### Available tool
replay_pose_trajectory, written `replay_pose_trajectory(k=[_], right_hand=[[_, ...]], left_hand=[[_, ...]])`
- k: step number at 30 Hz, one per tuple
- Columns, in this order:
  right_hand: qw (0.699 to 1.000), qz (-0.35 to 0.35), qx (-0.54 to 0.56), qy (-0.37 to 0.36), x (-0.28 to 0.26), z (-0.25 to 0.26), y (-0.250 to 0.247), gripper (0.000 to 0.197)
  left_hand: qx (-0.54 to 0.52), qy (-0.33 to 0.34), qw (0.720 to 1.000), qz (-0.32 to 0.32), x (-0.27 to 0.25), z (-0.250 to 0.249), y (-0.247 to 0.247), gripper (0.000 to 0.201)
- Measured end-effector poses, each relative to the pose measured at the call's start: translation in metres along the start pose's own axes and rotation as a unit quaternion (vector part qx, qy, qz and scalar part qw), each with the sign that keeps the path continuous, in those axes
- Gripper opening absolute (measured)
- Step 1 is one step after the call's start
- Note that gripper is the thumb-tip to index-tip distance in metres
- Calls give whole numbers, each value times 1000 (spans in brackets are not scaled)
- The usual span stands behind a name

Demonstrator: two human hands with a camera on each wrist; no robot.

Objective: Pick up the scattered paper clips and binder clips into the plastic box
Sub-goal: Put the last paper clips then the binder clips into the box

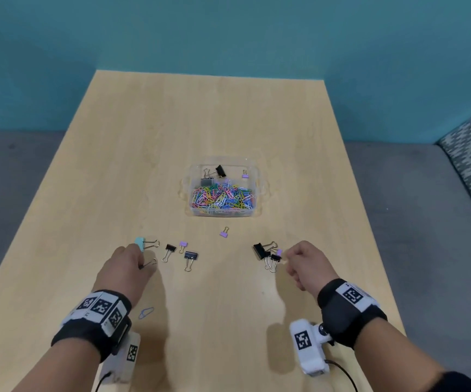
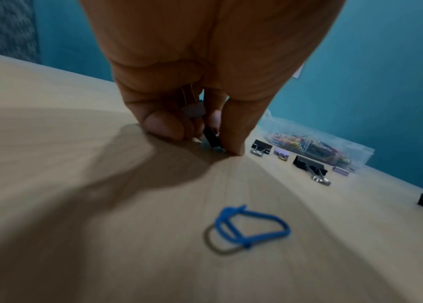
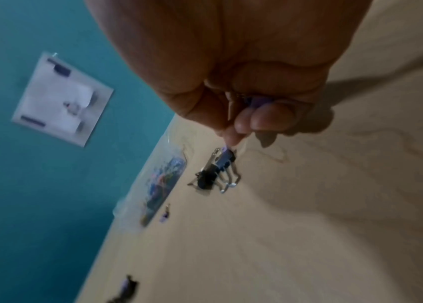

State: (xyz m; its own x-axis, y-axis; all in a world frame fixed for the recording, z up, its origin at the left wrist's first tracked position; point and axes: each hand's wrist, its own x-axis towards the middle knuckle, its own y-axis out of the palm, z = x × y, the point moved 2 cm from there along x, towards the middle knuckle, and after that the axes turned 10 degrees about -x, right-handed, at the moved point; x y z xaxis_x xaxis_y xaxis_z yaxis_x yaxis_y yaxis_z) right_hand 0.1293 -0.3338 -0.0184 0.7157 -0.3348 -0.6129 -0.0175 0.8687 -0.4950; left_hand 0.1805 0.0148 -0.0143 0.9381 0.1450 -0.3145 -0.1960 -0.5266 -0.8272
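Observation:
The clear plastic box [image 1: 228, 162] at mid-table holds many coloured paper clips and a few binder clips. My left hand [image 1: 141, 260] pinches a black binder clip [image 2: 211, 137] against the table, with a small mauve clip [image 2: 193, 110] tucked in its palm. A teal binder clip [image 1: 141, 244] lies at its fingertips. My right hand [image 1: 288, 260] is curled around a purple binder clip [image 3: 258, 102], and its fingertips touch a heap of black binder clips [image 1: 265, 254]. A blue paper clip [image 1: 146, 312] lies beside my left wrist.
Two black binder clips [image 1: 169, 250] [image 1: 190, 257] and a purple one [image 1: 183, 245] lie right of my left hand. Another purple clip [image 1: 224, 232] sits just before the box. The wooden table [image 1: 228, 108] meets a teal wall; grey floor flanks it.

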Motion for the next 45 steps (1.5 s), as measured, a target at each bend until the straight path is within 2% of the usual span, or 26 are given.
replay_pose_trajectory(k=[1,4,6,9,12,15,16,18,20,22,24,26,31,36,38,40,41,42,43,44,45], right_hand=[[998,-5,-65,-24,0,4,0,1],[961,-2,-263,-81,0,13,7,33],[936,-6,-334,-110,-2,22,15,34],[926,-16,-356,-124,-1,28,19,23],[923,-12,-363,-124,-1,30,18,18],[923,2,-363,-130,-2,31,16,18],[925,8,-357,-132,-2,31,15,17],[928,16,-345,-137,-2,31,12,17],[931,17,-336,-141,-1,28,10,17],[930,14,-338,-143,0,26,10,17],[925,9,-351,-143,2,25,11,18],[914,6,-378,-150,5,26,14,19],[901,8,-404,-155,8,30,19,21],[905,9,-399,-149,7,36,18,19],[906,14,-395,-153,4,38,17,21],[919,24,-366,-146,3,40,11,18],[940,22,-312,-138,4,40,7,14],[972,22,-201,-115,4,40,1,7],[996,29,-37,-79,4,41,-7,6],[987,50,147,-36,4,43,-15,12],[944,86,320,2,3,46,-22,15]], left_hand=[[0,-2,1000,-2,-1,-2,-1,26],[-25,-22,999,5,-6,0,1,22],[-80,-39,996,2,-7,5,3,12],[-170,-62,983,-31,-4,5,0,4],[-287,-122,948,-63,5,10,-5,2],[-346,-154,922,-85,22,27,-8,15],[-337,-145,926,-86,29,34,-8,21],[-249,-79,962,-79,39,41,-8,32],[-143,-24,987,-67,49,51,-4,29],[-76,15,995,-55,53,52,-3,22],[-39,33,999,-2,53,46,-1,37],[0,40,999,23,48,31,-2,46],[22,52,998,24,36,9,-7,23],[10,1,1000,25,30,-7,-18,31],[-24,-13,999,18,29,-17,-22,28],[-108,-33,994,4,34,-29,-26,21],[-189,-49,981,6,38,-34,-26,17],[-299,-66,952,17,43,-39,-26,13],[-417,-83,904,41,47,-46,-28,6],[-522,-94,845,66,50,-53,-30,8],[-600,-101,789,91,54,-59,-32,15]])
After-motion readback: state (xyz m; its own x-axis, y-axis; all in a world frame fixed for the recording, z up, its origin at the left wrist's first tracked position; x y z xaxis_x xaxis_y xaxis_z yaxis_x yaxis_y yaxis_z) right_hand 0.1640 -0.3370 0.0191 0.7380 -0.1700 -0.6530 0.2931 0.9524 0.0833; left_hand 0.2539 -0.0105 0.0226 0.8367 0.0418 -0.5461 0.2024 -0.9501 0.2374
